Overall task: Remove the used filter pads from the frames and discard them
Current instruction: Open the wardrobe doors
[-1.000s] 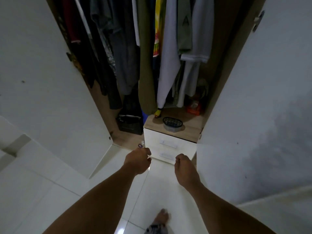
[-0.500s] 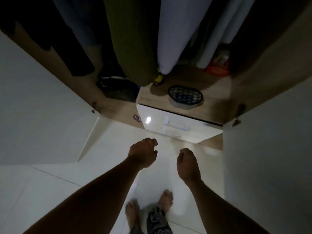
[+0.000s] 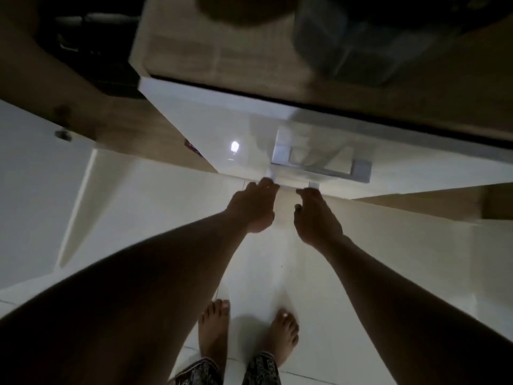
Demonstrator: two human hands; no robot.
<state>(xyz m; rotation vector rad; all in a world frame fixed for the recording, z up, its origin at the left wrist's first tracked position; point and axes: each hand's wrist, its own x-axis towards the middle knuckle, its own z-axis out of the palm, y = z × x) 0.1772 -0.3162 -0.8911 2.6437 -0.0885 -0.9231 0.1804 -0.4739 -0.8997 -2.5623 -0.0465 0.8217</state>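
White drawer front (image 3: 222, 129), left hand (image 3: 254, 207) and right hand (image 3: 316, 215) curled at lower handle (image 3: 313, 185), grip unclear

A white drawer unit (image 3: 222, 126) with a wooden top (image 3: 194, 54) and metal handle (image 3: 319, 162) stands far on the pale tiled floor (image 3: 166, 195). A dark bag (image 3: 91, 51) sits far left, beside a white door (image 3: 33, 176). Bare feet (image 3: 213, 329) stand near.

Glossy white drawer front (image 3: 236, 126) under a pale wood-grain top (image 3: 194, 51); cream floor tiles (image 3: 155, 195); shorts (image 3: 261, 369) in black-and-white pattern.
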